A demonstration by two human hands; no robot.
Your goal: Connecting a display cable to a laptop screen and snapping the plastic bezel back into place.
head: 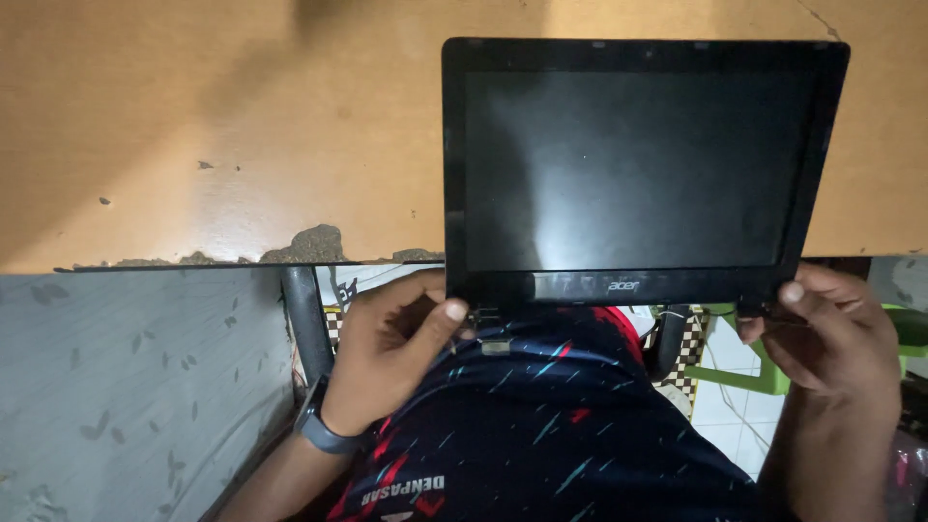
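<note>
A detached laptop screen assembly [643, 169], black-framed with a dark, unlit panel, is seen lying flat on a worn wooden table [222, 126], its hinge edge projecting just past the table's near edge. The long axis of the assembly runs left to right, parallel to that edge.

The assembly is held at its two near corners. The left hand [387, 353] is closed on the near-left corner, thumb pressed on the bezel beside a bare metal hinge bracket [488, 333]. The right hand [831, 333] is closed on the near-right corner, thumb on top, fingers curled beneath. Both hands lie equally close; the panel extends away from both grips, over the table.

A small pale logo is noted at the middle of the assembly's near bezel. A grey wristband [319, 425] is worn on the left wrist. A chipped patch [309, 246] in the table edge lies left of the assembly. Beyond the right hand, a green plastic stool [749, 372] is partly visible.
</note>
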